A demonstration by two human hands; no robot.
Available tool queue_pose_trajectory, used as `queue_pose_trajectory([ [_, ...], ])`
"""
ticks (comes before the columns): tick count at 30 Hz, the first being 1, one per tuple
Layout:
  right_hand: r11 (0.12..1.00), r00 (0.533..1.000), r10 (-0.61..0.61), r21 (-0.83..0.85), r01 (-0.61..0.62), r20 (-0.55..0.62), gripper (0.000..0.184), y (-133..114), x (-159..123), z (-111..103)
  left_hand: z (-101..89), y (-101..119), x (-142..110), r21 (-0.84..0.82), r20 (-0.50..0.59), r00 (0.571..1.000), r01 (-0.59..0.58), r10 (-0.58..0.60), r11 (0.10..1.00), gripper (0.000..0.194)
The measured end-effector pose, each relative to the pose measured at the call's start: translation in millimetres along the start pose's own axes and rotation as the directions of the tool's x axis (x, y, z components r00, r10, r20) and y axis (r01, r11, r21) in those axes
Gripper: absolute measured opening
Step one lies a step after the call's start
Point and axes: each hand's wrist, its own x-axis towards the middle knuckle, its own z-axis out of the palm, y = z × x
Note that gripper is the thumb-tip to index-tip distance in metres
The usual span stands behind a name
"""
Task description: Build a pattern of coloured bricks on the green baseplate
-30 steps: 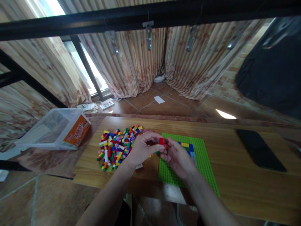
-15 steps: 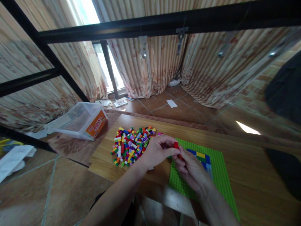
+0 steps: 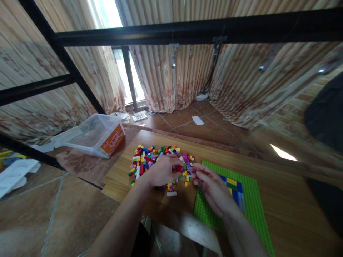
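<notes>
My left hand is over the right part of a pile of toy bricks, its fingers closed around a red toy brick. My right hand hovers over the left side of a green baseplate, thumb and fingers pinched together. A speck of orange-red shows between those fingertips, too small to name. On the baseplate, partly behind my right hand, blue, yellow and green bricks are joined in a block. A white brick lies apart, in front of the pile.
The wooden table carries the bricks and baseplate. A clear plastic bin with an orange label stands on the floor at left. Black metal bars cross in front of the curtains. A dark object is at the right.
My hands, together over the baseplate's edge before, have come apart. The left has moved left over the pile with red in its fingers; the right stays near the baseplate. The view has shifted slightly.
</notes>
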Motion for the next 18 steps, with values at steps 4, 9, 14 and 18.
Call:
queue_pose_trajectory([
  [4, 0.999, 0.998, 0.021, 0.025, -0.022, 0.052, 0.033, 2, -2, 14, 0.2, -1, -3, 0.136, 0.022, 0.999, 0.030, -0.033, 0.990, 0.018],
  [9, 0.999, 0.990, 0.030, 0.021, -0.034, 0.137, 0.036, 9, 4, 25, -1.3, -2, -5, 0.229, 0.048, 0.995, 0.076, -0.089, 0.970, 0.019],
  [14, 0.999, 0.987, 0.038, 0.020, -0.041, 0.158, 0.042, 10, 8, 27, -12.7, -7, -8, 0.141, -0.003, 0.996, 0.088, -0.089, 0.986, 0.025],
  [18, 0.999, 0.992, 0.037, -0.001, -0.038, 0.116, 0.042, 6, 10, 24, -34.0, -23, -18, 0.124, -0.130, 0.980, 0.166, -0.150, 0.978, 0.029],
])
